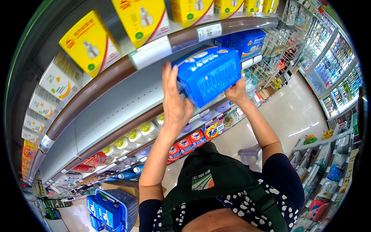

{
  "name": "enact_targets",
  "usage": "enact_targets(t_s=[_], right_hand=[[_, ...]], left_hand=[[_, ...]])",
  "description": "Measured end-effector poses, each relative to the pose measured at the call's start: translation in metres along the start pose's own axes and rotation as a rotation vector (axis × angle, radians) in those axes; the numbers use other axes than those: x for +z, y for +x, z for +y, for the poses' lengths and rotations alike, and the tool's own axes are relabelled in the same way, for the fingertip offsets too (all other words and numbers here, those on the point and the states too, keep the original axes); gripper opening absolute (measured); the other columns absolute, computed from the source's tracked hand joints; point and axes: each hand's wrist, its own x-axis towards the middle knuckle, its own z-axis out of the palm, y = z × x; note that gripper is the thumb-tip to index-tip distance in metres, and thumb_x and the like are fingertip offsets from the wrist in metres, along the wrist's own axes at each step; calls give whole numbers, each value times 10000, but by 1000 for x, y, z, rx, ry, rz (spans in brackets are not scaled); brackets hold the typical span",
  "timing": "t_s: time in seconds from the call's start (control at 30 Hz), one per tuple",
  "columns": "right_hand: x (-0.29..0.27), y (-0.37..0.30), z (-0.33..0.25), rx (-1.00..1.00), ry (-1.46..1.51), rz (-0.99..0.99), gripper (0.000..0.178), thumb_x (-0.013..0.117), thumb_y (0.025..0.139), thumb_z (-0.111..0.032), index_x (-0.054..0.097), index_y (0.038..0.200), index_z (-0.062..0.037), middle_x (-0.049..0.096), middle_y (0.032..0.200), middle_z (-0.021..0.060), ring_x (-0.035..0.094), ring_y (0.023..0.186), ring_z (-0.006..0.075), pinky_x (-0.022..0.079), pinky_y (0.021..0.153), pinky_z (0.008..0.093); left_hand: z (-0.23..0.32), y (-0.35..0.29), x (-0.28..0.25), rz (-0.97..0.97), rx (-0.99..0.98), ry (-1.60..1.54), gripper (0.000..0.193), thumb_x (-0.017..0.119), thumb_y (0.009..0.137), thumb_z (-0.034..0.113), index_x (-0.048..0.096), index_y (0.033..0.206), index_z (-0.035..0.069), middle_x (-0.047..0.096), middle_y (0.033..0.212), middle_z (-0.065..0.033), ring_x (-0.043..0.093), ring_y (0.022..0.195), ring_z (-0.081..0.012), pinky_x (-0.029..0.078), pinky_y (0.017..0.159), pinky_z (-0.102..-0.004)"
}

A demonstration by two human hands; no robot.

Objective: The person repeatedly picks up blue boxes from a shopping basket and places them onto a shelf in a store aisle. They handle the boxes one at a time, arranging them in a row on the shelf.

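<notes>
A large blue box (210, 79) with white printing is held up in front of the shelf, tilted, between both hands. My left hand (174, 96) lies along its left end, fingers stretched upward against the side. My right hand (236, 92) grips its lower right end; part of the fingers is hidden behind the box. Behind it, similar blue boxes (247, 41) stand at the right end of the grey shelf board (112, 98). At the lower left, a blue-grey plastic basket (130, 205) contains several smaller-looking blue boxes (106, 212).
Yellow boxes (141, 21) line the shelf above, beside white cartons (58, 79) at left. Lower down are white bottles with green caps (135, 135) and red detergent bags (185, 145). A grey stool (250, 154) stands on the floor. Wire racks and glass-door coolers (332, 58) are at right.
</notes>
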Motion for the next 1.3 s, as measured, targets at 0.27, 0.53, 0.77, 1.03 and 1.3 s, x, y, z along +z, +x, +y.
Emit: enact_targets(t_s=[0.27,0.53,0.77,1.03,1.3], right_hand=[[-25,31,33,193,-116,98,392,634,883,-66,506,1236,45,614,945,157,604,733,235,498,680,316],[-17,14,43,270,-327,76,536,653,834,-45,448,1308,99,609,1046,217,605,773,277,509,693,358],[20,-20,-39,89,-187,133,512,597,856,11,461,1349,38,488,1330,198,557,911,238,450,727,308],[184,-85,-164,69,534,-545,471,633,838,-14,488,1277,77,588,1135,235,597,1010,342,495,797,389],[333,-157,-318,85,980,-1252,566,638,844,-73,433,1365,9,581,1196,166,602,948,229,511,737,322]], left_hand=[[-25,59,52,-258,-424,-218,722,700,755,81,328,1359,-52,508,1258,-299,519,1185,-422,423,986,-413],[-36,60,69,-416,-534,-168,872,741,769,187,247,1428,-99,490,1332,-289,483,1253,-355,365,1067,-378],[1,-7,32,-12,-140,123,911,749,727,175,244,1444,-71,303,1444,-306,307,1335,-471,274,1111,-499],[5,-161,-114,262,-293,439,645,668,746,30,452,1353,36,407,1377,-247,418,1256,-451,358,1051,-498],[53,-371,-375,631,-813,1428,629,696,801,142,430,1347,-22,450,1339,-251,399,1272,-395,306,1077,-459]])
